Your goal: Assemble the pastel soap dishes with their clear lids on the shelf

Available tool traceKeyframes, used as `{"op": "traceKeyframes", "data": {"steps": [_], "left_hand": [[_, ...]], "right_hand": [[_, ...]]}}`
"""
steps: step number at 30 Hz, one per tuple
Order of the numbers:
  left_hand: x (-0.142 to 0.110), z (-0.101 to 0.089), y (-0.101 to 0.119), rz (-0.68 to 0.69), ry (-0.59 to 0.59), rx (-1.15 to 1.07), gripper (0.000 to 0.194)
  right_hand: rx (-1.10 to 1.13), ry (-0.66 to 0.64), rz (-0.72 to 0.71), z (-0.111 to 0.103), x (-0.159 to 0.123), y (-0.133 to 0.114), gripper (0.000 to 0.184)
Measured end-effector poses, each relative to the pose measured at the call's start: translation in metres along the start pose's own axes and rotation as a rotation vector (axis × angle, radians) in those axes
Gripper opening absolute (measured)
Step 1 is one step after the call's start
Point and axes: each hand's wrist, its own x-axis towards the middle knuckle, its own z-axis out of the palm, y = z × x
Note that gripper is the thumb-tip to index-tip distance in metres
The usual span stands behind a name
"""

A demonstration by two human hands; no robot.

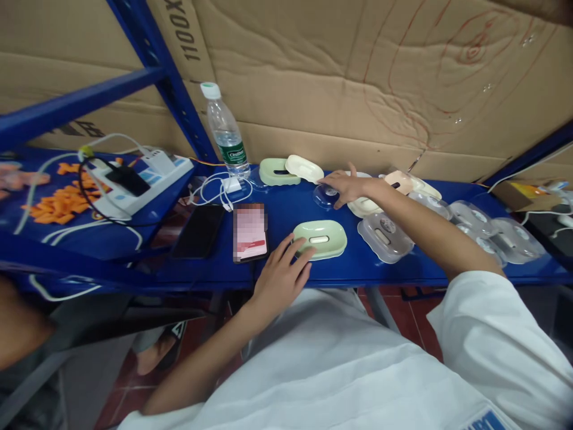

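Note:
In front of me on the blue shelf sits a pale green soap dish (320, 240) with a slotted tray in it. My left hand (283, 276) rests at its left side, fingers spread and their tips over the rim. Farther back, my right hand (347, 188) is over a clear plastic lid (324, 196) with a round label, fingers apart and touching or just above it. Cream dish parts (363, 206) lie partly hidden behind my right hand and forearm. Left of the lid are a green soap dish base (268, 172) and a cream tray (305, 168) leaning on it.
Lidded soap dishes (385, 237) and more clear-lidded ones (514, 239) stand to the right. A water bottle (230, 140), a lit phone (250, 232), a dark phone (199, 232), a white charger (231, 184) and a power strip (134, 191) are left. Orange pieces (62, 203) lie farther left.

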Motion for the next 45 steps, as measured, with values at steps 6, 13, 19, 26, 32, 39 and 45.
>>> {"op": "traceKeyframes", "data": {"steps": [6,13,19,26,32,39,45], "left_hand": [[0.001,-0.001,0.001,-0.011,-0.008,-0.018,0.037],[-0.001,0.000,0.004,-0.094,0.052,-0.059,0.040],[-0.001,0.002,0.006,-0.206,0.119,-0.111,0.070],[-0.002,0.001,0.005,-0.158,0.062,-0.080,0.059],[-0.001,0.000,0.004,-0.168,0.011,-0.089,0.059],[0.000,-0.002,0.006,-0.175,-0.013,-0.089,0.057],[-0.001,-0.001,0.005,-0.176,-0.018,-0.083,0.056]], "right_hand": [[0.040,-0.028,-0.094,0.000,-0.006,-0.027,0.086],[0.308,0.169,-0.241,-0.022,-0.030,-0.052,0.083],[0.236,0.183,-0.469,0.010,-0.075,-0.091,0.085],[0.098,0.326,-0.420,0.049,-0.104,-0.109,0.092],[0.167,0.337,-0.414,0.053,-0.105,-0.105,0.095],[0.229,0.381,-0.432,0.066,-0.106,-0.096,0.097],[0.132,0.362,-0.414,0.062,-0.111,-0.102,0.097]]}}
